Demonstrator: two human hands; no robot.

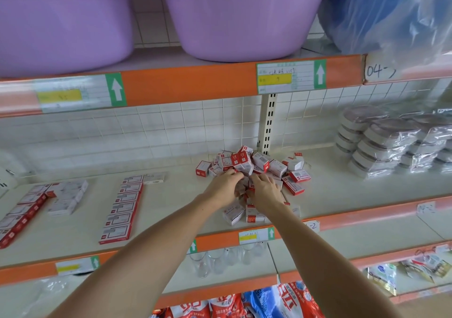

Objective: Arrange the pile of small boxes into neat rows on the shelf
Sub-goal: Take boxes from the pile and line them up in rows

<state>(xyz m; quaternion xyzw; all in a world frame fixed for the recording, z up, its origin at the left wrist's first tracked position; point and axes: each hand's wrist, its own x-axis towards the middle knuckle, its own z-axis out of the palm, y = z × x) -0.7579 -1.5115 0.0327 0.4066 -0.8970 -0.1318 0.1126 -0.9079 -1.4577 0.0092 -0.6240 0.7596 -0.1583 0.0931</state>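
Observation:
A loose pile of small red-and-white boxes point(259, 166) lies on the cream shelf point(171, 220), near the back upright. Both hands reach into its front side. My left hand point(223, 187) has its fingers curled down among the boxes, and my right hand point(265, 190) lies close beside it, fingers bent over boxes too. Whether either hand actually grips a box is hidden by the fingers. A neat row of boxes point(122, 207) runs front to back left of the pile. Further left lie another row point(22, 212) and a short stack point(68, 195).
Purple basins point(239, 16) and a plastic-wrapped blue item point(391, 12) sit on the shelf above. Wrapped round containers point(391, 141) are stacked at the right. Glass cups point(220, 259) stand on the shelf below, with red bags point(244, 305) lower down. Orange shelf edges carry price labels.

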